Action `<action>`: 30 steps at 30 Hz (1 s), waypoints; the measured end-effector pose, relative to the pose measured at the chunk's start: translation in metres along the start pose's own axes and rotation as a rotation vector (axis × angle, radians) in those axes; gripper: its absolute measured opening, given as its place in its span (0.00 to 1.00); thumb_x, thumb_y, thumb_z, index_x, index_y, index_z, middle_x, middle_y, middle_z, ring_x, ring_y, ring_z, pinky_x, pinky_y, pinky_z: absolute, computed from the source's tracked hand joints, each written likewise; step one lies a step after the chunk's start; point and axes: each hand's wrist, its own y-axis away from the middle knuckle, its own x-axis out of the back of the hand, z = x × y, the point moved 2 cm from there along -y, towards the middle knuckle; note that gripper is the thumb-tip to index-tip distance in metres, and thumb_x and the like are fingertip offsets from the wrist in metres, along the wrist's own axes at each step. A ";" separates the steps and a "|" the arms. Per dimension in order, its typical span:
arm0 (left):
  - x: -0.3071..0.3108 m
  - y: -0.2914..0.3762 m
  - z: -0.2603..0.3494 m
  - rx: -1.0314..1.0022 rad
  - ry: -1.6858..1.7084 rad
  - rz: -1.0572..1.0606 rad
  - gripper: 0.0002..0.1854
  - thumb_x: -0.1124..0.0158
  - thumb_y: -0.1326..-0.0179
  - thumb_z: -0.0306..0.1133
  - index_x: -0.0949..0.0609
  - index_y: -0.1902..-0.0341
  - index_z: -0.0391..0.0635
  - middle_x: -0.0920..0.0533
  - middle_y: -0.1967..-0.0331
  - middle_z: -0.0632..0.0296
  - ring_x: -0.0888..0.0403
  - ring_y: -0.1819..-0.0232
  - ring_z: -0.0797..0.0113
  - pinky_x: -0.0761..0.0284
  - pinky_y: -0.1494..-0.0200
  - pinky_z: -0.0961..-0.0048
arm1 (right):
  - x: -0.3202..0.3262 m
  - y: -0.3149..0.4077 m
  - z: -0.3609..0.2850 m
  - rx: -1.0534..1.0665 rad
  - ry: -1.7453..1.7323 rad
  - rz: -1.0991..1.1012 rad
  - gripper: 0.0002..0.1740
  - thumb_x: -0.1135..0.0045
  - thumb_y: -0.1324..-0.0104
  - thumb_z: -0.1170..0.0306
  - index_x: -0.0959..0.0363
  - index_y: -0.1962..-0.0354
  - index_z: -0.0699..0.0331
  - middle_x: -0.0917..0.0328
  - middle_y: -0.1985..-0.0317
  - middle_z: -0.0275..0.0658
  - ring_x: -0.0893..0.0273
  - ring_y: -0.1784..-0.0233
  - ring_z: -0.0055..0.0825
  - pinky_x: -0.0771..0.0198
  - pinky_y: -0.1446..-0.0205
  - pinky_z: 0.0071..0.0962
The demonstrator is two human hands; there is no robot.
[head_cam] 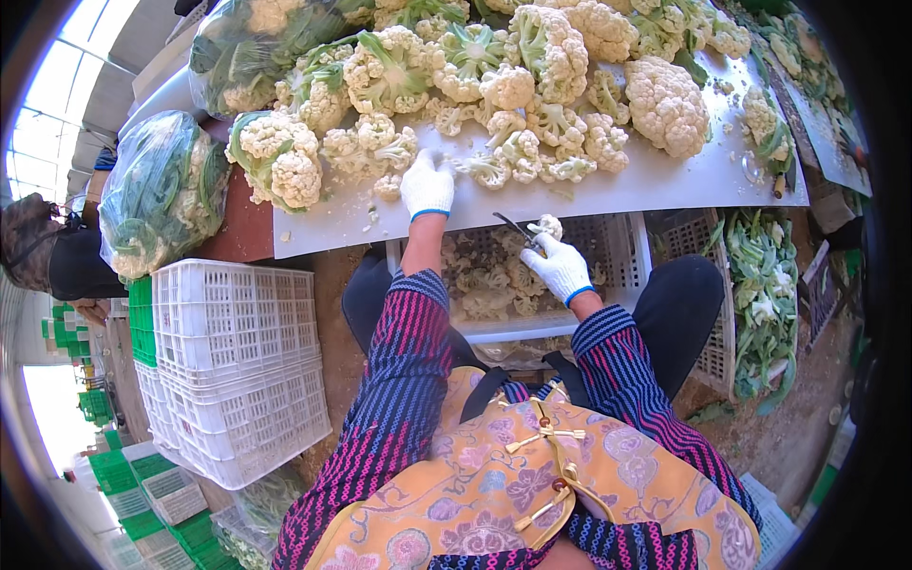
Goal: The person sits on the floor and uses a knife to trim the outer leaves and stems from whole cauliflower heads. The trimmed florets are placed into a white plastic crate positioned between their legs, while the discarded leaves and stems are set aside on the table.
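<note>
My left hand [427,187], in a white knit glove, reaches over the pale tabletop [335,231] among cut cauliflower florets [367,146]. Its fingertips are blurred, and whether they grip a floret cannot be told. In my right hand [559,271], also gloved, is a knife [514,224] with a dark blade pointing up and left. A small floret [548,226] shows right beside the blade, just past the table's front edge; the glove hides whether it is held. Below, between my knees, a white plastic crate [645,249] holds loose florets [499,278].
Whole cauliflower heads [666,107] are heaped along the table's back. Bagged cauliflower [164,189] sits at left above stacked white crates [235,320]. A crate of leaf trimmings [762,306] stands at right. Another knife's handle [779,187] lies near the table's right corner. A person [71,249] is at far left.
</note>
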 end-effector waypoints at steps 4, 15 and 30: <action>0.009 0.002 -0.013 0.105 -0.079 0.046 0.27 0.34 0.46 0.44 0.21 0.41 0.50 0.15 0.57 0.48 0.18 0.52 0.46 0.26 0.46 0.56 | -0.001 0.001 -0.012 0.071 -0.103 -0.014 0.25 0.46 0.37 0.45 0.25 0.55 0.58 0.18 0.65 0.50 0.21 0.58 0.53 0.28 0.54 0.46; 0.008 0.031 -0.049 0.198 0.191 -0.108 0.16 0.40 0.38 0.36 0.17 0.51 0.43 0.15 0.66 0.45 0.15 0.67 0.53 0.21 0.58 0.61 | -0.019 -0.027 -0.074 0.143 -0.179 0.090 0.24 0.48 0.33 0.47 0.30 0.58 0.61 0.20 0.68 0.53 0.22 0.61 0.56 0.30 0.57 0.50; 0.012 0.057 -0.018 -0.007 -0.310 -0.137 0.21 0.49 0.33 0.46 0.15 0.62 0.40 0.16 0.65 0.42 0.17 0.60 0.40 0.23 0.54 0.51 | -0.044 -0.070 -0.086 0.155 0.125 -0.038 0.24 0.51 0.32 0.48 0.29 0.56 0.62 0.18 0.61 0.54 0.20 0.56 0.54 0.28 0.52 0.50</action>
